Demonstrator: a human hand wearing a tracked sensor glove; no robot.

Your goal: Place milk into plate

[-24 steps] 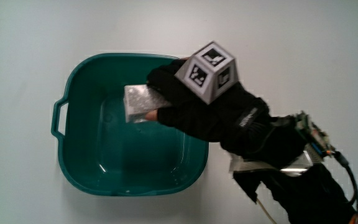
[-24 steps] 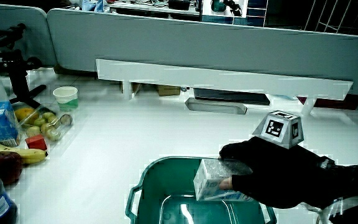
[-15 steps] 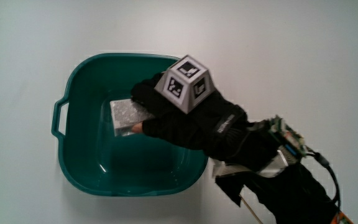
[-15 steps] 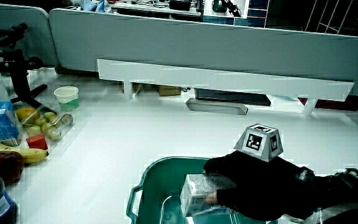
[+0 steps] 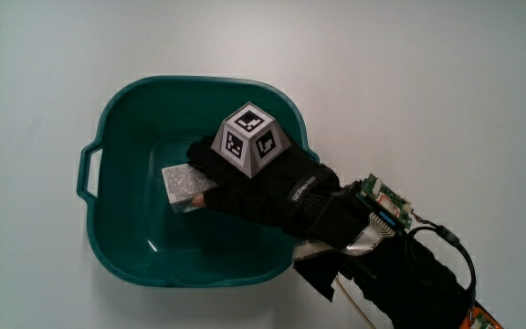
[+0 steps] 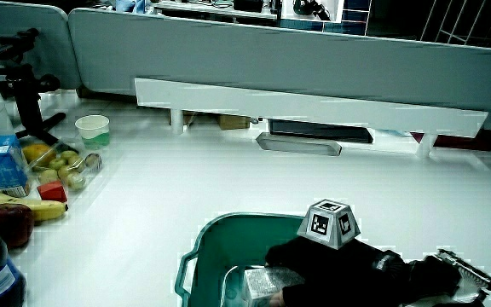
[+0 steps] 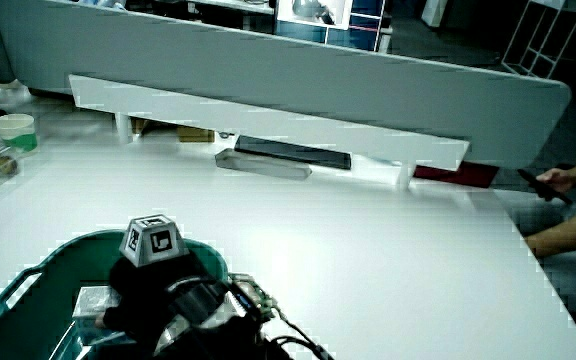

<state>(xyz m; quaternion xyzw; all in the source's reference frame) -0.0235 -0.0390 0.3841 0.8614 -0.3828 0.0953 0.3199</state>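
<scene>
Around the teal basin (image 5: 117,247), in a side view, a pale green cup (image 6: 93,131), a blue carton (image 6: 5,163), a red apple (image 6: 4,224) and mixed fruit (image 6: 58,170) sit well apart from it near the table's edge, none between the hand and the basin. The milk carton (image 5: 183,185) lies flat inside the basin on its floor, its long axis roughly parallel to the handled rim, pale grey-white with fine print. The hand (image 5: 263,183) reaches over the basin's rim, fingers wrapped around the carton and covering 1 end.

Black-gloved hand (image 5: 272,187): palm down, near the middle of the main view, fingers curled around a small silvery-white milk carton (image 5: 181,185). Small grey patterned cube (image 5: 249,139): upright on the hand's back. Black-sleeved forearm (image 5: 409,283): extends toward the person.
</scene>
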